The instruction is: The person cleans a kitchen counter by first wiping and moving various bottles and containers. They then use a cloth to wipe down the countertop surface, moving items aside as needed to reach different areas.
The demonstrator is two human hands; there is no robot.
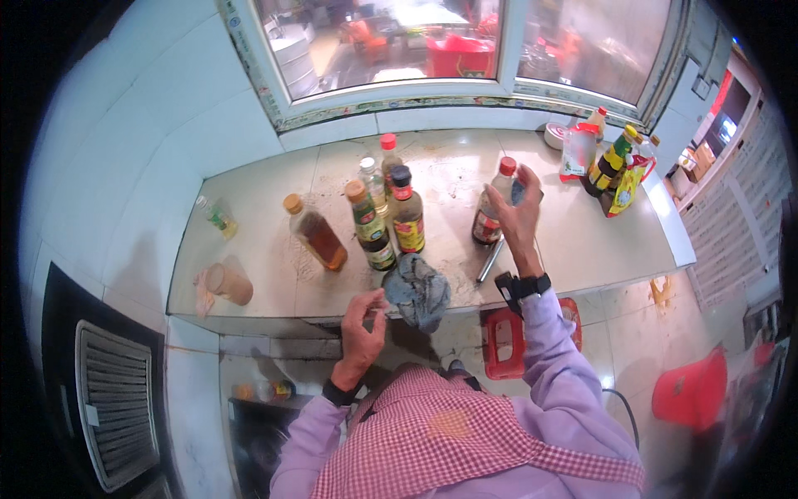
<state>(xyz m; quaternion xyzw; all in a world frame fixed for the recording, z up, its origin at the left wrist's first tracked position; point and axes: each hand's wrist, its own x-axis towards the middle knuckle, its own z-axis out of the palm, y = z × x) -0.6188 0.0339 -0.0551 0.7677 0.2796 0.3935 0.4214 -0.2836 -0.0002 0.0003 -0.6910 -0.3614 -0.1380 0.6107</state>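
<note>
My right hand (522, 212) is beside a red-capped glass bottle (486, 221) of dark sauce. Its thumb and fingers are apart, and the thumb overlaps the bottle; whether it touches the glass is unclear. A slim metal rod-like tool (490, 261) lies below the bottle. My left hand (363, 334), fingers loosely curled and apart, is at the counter's front edge beside a crumpled grey cloth (419, 292), which hangs partly over the edge. Behind the cloth stand a black-capped sauce bottle (408, 224) and a green-labelled bottle (373, 234).
On the tiled counter (268, 268) are an orange-capped bottle (319, 240), a small bottle (218, 218) and a brown cup-like container (229, 284). Bottles and packets (614, 168) crowd the right end. A window (386, 43) rises behind. A red stool (504, 343) and red bucket (692, 390) are below.
</note>
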